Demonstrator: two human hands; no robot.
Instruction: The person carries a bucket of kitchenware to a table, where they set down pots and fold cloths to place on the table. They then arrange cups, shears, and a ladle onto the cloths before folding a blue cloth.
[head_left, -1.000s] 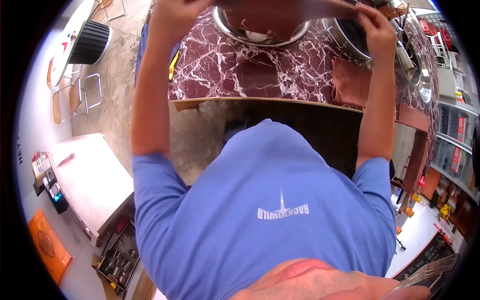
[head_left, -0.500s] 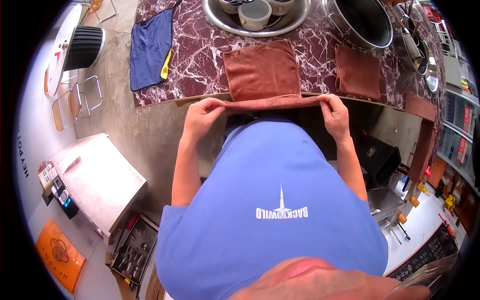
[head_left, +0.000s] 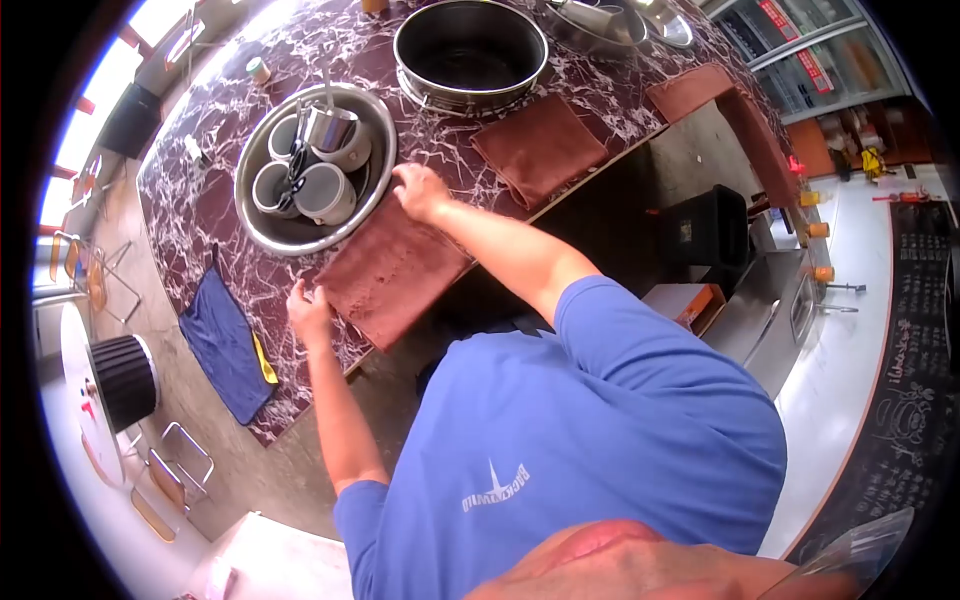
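A brown cloth [head_left: 395, 270] lies folded on the marbled table near its front edge, with some wrinkles on top. My left hand [head_left: 310, 315] is at the cloth's left corner, thumb and fingers apart. At the far right corner, close to the basin's rim, my right hand [head_left: 422, 192] rests with loosely curved, parted fingers touching the cloth. Just beyond the cloth stands a round metal basin [head_left: 248, 225], holding several lidded pots [head_left: 326, 194] and a metal cup [head_left: 330, 128].
A large dark pot [head_left: 470, 98] stands farther back on the marbled table [head_left: 215, 195]. Another folded brown cloth [head_left: 540, 150] lies to the right. A blue cloth with a yellow patch [head_left: 228, 345] hangs near the left corner. A black bin [head_left: 705, 230] stands below, right.
The view has turned left. The brown cloth's near edge, pinched in both hands before, has been folded over onto the table. Both hands have moved forward to the cloth's far corners.
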